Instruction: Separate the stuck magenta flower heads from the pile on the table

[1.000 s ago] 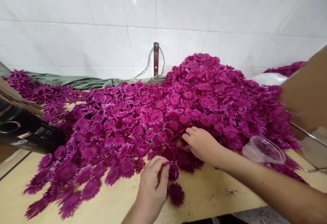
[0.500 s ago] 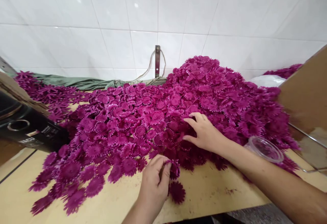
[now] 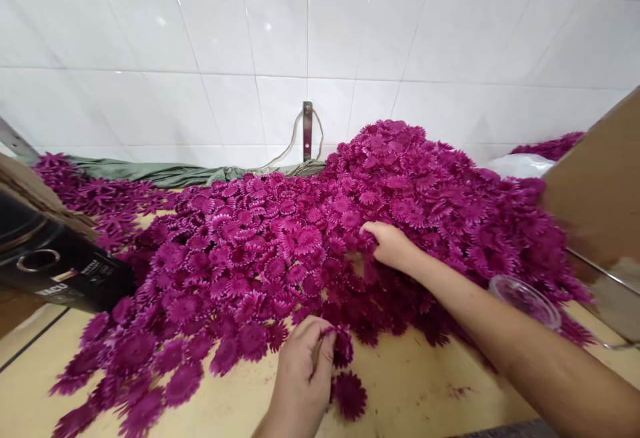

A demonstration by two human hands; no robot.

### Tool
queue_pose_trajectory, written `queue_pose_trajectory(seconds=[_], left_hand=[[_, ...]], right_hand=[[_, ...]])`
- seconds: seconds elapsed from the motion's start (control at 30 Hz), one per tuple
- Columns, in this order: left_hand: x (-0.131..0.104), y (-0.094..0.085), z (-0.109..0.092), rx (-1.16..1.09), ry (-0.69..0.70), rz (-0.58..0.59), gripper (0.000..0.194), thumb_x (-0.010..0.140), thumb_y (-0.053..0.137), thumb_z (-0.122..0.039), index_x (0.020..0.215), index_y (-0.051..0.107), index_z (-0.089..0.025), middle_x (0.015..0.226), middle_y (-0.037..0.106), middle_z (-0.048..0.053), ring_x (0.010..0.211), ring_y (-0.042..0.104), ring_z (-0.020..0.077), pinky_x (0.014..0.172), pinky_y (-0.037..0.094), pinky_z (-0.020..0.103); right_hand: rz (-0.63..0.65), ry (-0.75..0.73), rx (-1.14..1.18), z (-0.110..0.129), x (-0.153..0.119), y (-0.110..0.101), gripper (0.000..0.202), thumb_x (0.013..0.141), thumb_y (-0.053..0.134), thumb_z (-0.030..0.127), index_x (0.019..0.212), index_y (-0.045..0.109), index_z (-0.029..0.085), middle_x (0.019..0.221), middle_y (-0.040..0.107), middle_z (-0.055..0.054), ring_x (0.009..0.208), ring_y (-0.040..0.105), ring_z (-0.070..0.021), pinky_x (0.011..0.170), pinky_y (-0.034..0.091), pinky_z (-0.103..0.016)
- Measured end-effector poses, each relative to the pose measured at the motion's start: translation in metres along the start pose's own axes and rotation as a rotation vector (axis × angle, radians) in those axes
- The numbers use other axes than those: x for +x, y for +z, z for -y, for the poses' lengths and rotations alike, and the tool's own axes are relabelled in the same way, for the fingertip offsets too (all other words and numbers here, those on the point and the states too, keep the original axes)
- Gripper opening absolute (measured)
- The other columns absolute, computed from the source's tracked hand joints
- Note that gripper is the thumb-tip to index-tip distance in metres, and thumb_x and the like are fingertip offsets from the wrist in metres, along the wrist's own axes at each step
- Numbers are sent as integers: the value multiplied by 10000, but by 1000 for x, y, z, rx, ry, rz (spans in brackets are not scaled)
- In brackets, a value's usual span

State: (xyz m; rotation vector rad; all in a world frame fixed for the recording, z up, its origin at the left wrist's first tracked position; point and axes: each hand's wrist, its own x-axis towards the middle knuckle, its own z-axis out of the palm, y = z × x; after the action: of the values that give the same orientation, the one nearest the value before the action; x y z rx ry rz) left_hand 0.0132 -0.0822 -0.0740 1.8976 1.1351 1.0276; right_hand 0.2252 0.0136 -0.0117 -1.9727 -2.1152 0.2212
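Note:
Magenta fabric-like flower pieces (image 3: 305, 241) lie in a wide heap, highest at the right of centre. Near the table's front, my left hand (image 3: 307, 365) pinches a small bunch of magenta flowers (image 3: 343, 347) between thumb and fingers. One loose flower (image 3: 350, 395) lies just below that bunch. My right hand (image 3: 393, 245) reaches into the middle of the heap, its fingers curled in among the flowers. Whatever those fingertips grip is hidden.
A black cylinder (image 3: 75, 278) leans at the left. A clear plastic tub (image 3: 525, 300) sits in the heap's right side, beside a cardboard box (image 3: 600, 218). Green cloth (image 3: 150, 171) and a metal bracket (image 3: 307, 131) are at the tiled wall.
My right hand's fingers, spread before, have closed down into the flowers. My left hand keeps its bunch in about the same place. The whole view has shifted slightly.

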Motion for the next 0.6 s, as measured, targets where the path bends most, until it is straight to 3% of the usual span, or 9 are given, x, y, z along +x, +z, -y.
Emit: queue_pose_trajectory(seconds=[0.13,0.27,0.37,0.47,0.6], left_hand=[[0,1,2,-19,35,13,237,867,384,-246,708,543,-171,682,578,43,651,568,150,592,439,232],[0,4,6,-38,38,-34,232,859,393,-251,732,573,-176,710,606,59,684,587,167,616,461,248],[1,5,10,-21,65,-5,215,853,406,-236,749,584,-175,715,620,63,680,595,164,614,468,239],[2,4,13,-5,92,37,233,859,392,-229,723,573,-176,681,610,57,643,587,152,580,458,222],[3,4,15,-6,95,24,230,859,398,-222,720,576,-174,683,610,51,639,588,142,579,449,207]], right_hand=[[-102,50,110,-10,8,-57,268,660,477,19,839,586,185,806,652,-10,736,603,-148,718,465,-267],[-294,158,134,-29,23,-120,268,633,525,41,864,584,164,723,613,-14,620,550,-138,645,448,-289],[-487,231,41,-50,38,-152,290,629,519,41,894,592,134,669,569,-17,582,481,-118,609,408,-279],[-582,284,-142,-74,51,-153,292,644,510,63,913,611,119,685,567,-43,581,443,-117,598,380,-286],[-513,194,-153,-103,59,-117,196,661,523,97,813,645,113,648,565,-58,547,447,-125,581,375,-302]])
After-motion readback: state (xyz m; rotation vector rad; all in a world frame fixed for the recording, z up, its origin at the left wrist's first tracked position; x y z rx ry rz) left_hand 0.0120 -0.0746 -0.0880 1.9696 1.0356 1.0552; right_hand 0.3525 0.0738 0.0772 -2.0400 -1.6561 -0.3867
